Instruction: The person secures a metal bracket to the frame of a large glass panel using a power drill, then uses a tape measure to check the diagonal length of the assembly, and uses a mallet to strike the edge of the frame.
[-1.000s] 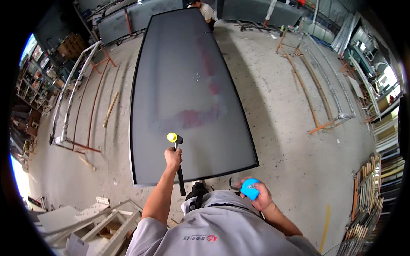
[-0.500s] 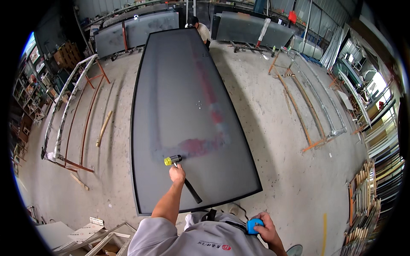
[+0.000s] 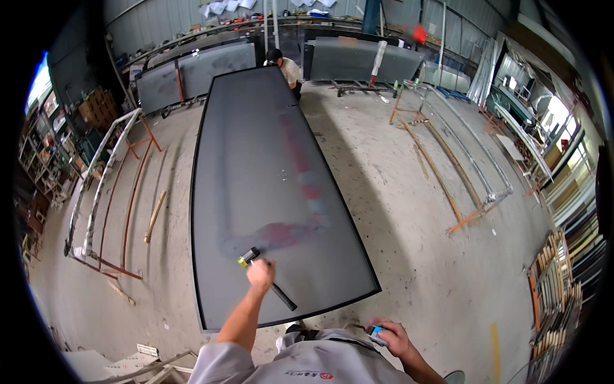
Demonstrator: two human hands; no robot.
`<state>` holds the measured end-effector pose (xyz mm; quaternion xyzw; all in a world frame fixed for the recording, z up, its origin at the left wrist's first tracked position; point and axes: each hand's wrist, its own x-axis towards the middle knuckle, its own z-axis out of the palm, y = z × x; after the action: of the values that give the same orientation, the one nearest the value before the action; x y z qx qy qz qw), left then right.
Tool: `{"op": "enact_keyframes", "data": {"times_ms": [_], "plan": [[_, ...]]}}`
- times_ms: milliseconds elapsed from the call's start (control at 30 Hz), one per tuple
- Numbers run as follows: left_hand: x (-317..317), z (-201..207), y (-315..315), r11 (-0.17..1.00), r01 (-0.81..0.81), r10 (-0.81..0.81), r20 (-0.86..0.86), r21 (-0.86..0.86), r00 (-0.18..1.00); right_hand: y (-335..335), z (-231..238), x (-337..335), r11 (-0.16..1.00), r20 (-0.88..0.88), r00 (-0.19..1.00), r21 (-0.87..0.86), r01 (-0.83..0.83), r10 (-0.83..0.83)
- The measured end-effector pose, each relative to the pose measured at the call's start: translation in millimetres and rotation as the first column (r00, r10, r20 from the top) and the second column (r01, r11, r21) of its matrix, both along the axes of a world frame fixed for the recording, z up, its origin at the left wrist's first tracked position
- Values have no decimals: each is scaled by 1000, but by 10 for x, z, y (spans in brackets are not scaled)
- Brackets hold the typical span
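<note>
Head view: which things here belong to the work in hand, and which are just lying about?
Belonging to the work, it seems:
- mallet, gripped in the left hand
- tape measure, in the right hand
- grey panel, beneath the mallet

Apparently just lying about:
- wooden stick, on the floor at left
- cardboard boxes, far left
- stacked strips, lower right

The panel (image 3: 265, 198) stretches before me, a mallet (image 3: 248, 257) in my left hand (image 3: 261, 275) over its near end. In my right hand (image 3: 394, 339), beside my waist (nearer me than the panel), is a tape measure (image 3: 378, 334). Left lie a wooden strip (image 3: 155, 216), then a rack (image 3: 102, 187); right, a second rack (image 3: 455, 164); at the far end, a co-worker (image 3: 290, 69).
</note>
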<state>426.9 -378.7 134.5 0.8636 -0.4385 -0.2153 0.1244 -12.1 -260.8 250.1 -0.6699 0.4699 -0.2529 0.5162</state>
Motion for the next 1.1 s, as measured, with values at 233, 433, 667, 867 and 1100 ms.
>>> {"op": "enact_keyframes", "data": {"times_ms": [233, 433, 667, 867, 1100], "plan": [[-1797, 1313, 700, 729, 628, -534, -801, -274, 270, -226, 176, 483, 997, 245, 966, 35, 75, -81], [-1929, 1333, 701, 769, 620, -458, -811, -156, 364, -223, 175, 310, 998, 105, 992, 9, 66, -67], [-374, 1639, -354, 855, -358, -438, -892, -375, -112, 126, -700, -1399, 848, -336, 915, 530, -11, 222], [-1137, 811, -143, 857, 383, -504, -720, -345, 477, 289, -839, -1385, 778, -430, 897, 528, 340, -101], [-2245, 115, 476, 932, 361, -79, -984, -15, 161, -56, -757, -296, 959, -521, 833, 89, 270, -186]]}}
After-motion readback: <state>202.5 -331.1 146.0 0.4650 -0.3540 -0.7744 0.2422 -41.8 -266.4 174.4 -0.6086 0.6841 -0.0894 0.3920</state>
